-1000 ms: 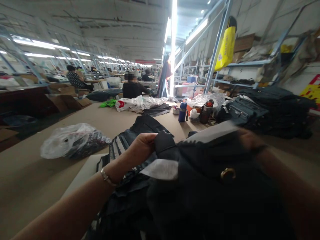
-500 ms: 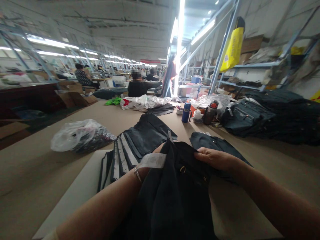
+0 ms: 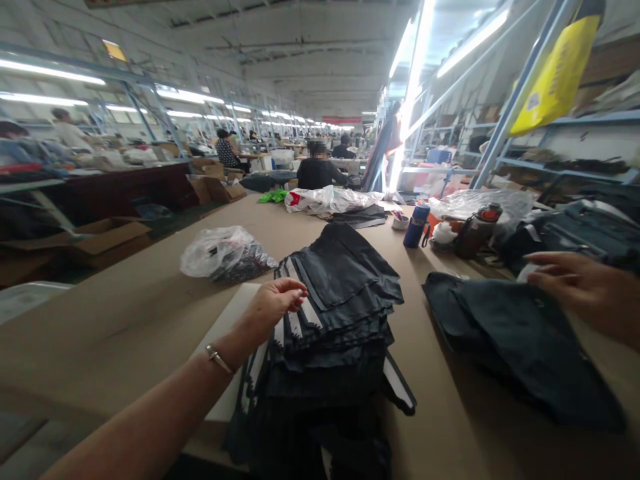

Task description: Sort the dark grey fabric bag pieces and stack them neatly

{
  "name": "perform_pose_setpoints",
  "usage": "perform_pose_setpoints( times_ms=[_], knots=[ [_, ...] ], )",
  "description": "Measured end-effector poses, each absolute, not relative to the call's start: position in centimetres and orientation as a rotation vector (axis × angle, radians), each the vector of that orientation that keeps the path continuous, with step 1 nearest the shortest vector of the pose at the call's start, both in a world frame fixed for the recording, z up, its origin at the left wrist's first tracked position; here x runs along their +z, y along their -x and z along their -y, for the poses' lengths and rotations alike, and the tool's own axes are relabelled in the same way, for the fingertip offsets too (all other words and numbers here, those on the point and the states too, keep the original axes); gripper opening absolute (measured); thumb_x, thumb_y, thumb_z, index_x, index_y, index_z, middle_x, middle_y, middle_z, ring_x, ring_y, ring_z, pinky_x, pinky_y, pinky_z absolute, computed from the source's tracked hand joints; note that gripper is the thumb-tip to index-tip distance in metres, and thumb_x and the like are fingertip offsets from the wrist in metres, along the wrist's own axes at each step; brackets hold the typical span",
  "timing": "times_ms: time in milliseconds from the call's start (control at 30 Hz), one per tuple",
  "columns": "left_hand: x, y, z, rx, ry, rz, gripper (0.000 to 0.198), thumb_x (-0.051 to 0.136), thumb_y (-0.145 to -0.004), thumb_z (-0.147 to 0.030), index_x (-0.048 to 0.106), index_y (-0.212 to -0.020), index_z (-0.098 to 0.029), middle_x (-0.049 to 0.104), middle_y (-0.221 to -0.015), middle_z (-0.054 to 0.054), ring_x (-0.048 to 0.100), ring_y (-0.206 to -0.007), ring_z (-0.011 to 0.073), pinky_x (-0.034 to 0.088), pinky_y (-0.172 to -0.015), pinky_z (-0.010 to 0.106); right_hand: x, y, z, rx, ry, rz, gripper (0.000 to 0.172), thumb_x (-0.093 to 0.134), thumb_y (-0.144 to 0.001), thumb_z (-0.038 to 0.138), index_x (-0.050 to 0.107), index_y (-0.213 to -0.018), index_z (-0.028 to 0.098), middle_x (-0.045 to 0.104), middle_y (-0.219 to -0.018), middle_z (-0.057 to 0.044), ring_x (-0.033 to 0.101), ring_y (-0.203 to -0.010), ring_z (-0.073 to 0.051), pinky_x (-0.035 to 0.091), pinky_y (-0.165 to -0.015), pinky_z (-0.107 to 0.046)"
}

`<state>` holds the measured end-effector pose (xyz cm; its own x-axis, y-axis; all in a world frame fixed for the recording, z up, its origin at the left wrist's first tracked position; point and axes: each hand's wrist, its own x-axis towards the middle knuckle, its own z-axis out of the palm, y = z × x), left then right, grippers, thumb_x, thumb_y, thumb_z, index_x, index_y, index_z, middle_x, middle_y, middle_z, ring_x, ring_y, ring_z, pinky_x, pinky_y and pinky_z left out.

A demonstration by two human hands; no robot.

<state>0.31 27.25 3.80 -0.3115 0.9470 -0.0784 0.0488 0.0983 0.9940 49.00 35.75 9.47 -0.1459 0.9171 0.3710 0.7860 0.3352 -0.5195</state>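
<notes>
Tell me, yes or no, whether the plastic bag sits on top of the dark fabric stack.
No, the plastic bag lies on the table, left of the dark fabric stack.

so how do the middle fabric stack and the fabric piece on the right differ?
The fabric stack has many layers; the fabric piece shows far fewer.
The stack shows pale strips along its left side; the piece shows none there.
The left hand is by the stack, the right hand by the piece.
Both are dark and on the table.

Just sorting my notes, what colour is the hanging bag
The hanging bag is mostly yellow; head view shows it.
</notes>
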Motion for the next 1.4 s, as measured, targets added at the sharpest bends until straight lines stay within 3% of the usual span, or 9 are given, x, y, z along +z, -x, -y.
perform_pose_setpoints(
  times_ms=[167,300,400,533,733,867,1067,1200,1400],
  knots=[
    [3.0,-1.1,-26.8,1.451,-0.843,-1.528,0.015,0.06,-0.068,-0.017,0.057,-0.082,-0.011,0.062,-0.072,0.003,0.056,-0.056,0.0089,0.043,-0.051,0.019,7.6,-25.7,-31.5,0.402,0.871,2.553,0.029,0.049,-0.084,0.034,0.06,-0.106,0.017,0.061,-0.107,-0.009,0.056,-0.101,-0.021,0.044,-0.089,-0.034],
    [2.3,-0.9,-26.0,1.456,-0.716,-1.483,0.013,0.056,-0.073,-0.013,0.054,-0.086,-0.012,0.06,-0.074,0.003,0.058,-0.058,0.0087,0.047,-0.056,0.02,5.5,-15.4,-30.4,0.26,0.86,2.837,0.041,0.055,-0.079,0.041,0.061,-0.104,0.01,0.059,-0.105,-0.017,0.054,-0.102,-0.03,0.045,-0.085,-0.04],
    [1.5,-0.5,-25.5,1.434,-0.658,-1.455,0.01,0.054,-0.076,-0.01,0.052,-0.086,-0.011,0.059,-0.075,0.004,0.058,-0.058,0.0084,0.048,-0.058,0.021,4.0,-12.5,-30.9,0.347,0.977,2.93,0.033,0.058,-0.075,0.031,0.065,-0.096,0.006,0.061,-0.1,-0.022,0.058,-0.094,-0.031,0.046,-0.079,-0.039],
    [1.1,0.0,-25.5,1.419,-0.64,-1.422,0.012,0.055,-0.077,-0.01,0.051,-0.088,-0.011,0.058,-0.075,0.004,0.059,-0.061,0.0099,0.049,-0.058,0.022,3.4,-12.4,-33.0,0.496,1.011,2.868,0.014,0.053,-0.073,0.018,0.065,-0.07,0.01,0.063,-0.075,-0.013,0.059,-0.075,-0.021,0.043,-0.067,-0.027],
    [2.0,-0.2,-26.2,1.425,-0.639,-1.393,0.015,0.056,-0.081,-0.025,0.047,-0.087,-0.014,0.056,-0.069,0.001,0.056,-0.053,0.0108,0.05,-0.053,0.025,3.5,-16.6,-33.8,0.744,1.147,2.516,0.026,0.032,-0.084,0.023,0.051,-0.067,0.014,0.039,-0.055,0.002,0.038,-0.05,-0.008,0.03,-0.046,-0.019],
    [3.1,-1.1,-26.5,1.338,-0.662,-1.337,0.024,0.059,-0.078,-0.036,0.052,-0.082,-0.014,0.06,-0.068,0.004,0.058,-0.054,0.0145,0.051,-0.05,0.027,3.0,-19.1,-30.6,1.15,1.029,2.261,0.022,0.046,-0.078,0.03,0.04,-0.062,0.017,0.029,-0.055,0.005,0.03,-0.049,-0.006,0.025,-0.044,-0.018],
    [4.3,-4.1,-26.4,1.276,-0.746,-1.262,0.022,0.057,-0.067,-0.014,0.058,-0.089,-0.015,0.065,-0.068,0.004,0.058,-0.052,0.0153,0.05,-0.049,0.028,4.3,-20.1,-29.6,1.264,1.026,2.098,0.016,0.057,-0.069,0.027,0.045,-0.073,0.017,0.042,-0.061,0.005,0.038,-0.056,-0.008,0.03,-0.049,-0.019],
    [5.5,-6.8,-26.0,1.386,-0.892,-1.152,0.035,0.064,-0.062,-0.013,0.062,-0.097,-0.015,0.068,-0.074,0.003,0.063,-0.063,0.0167,0.052,-0.059,0.028,5.8,-20.6,-31.0,1.135,0.909,2.024,0.038,0.059,-0.063,0.02,0.053,-0.1,0.017,0.058,-0.085,0.0,0.051,-0.074,-0.013,0.041,-0.063,-0.022],
    [7.4,-7.7,-24.1,1.341,-0.733,-1.08,0.035,0.068,-0.051,-0.011,0.065,-0.086,-0.016,0.067,-0.07,0.003,0.063,-0.061,0.0198,0.052,-0.059,0.032,6.6,-23.6,-33.1,1.212,0.935,1.986,0.012,0.052,-0.065,0.018,0.056,-0.077,0.015,0.049,-0.065,0.003,0.042,-0.06,-0.009,0.035,-0.056,-0.02]
  ],
)
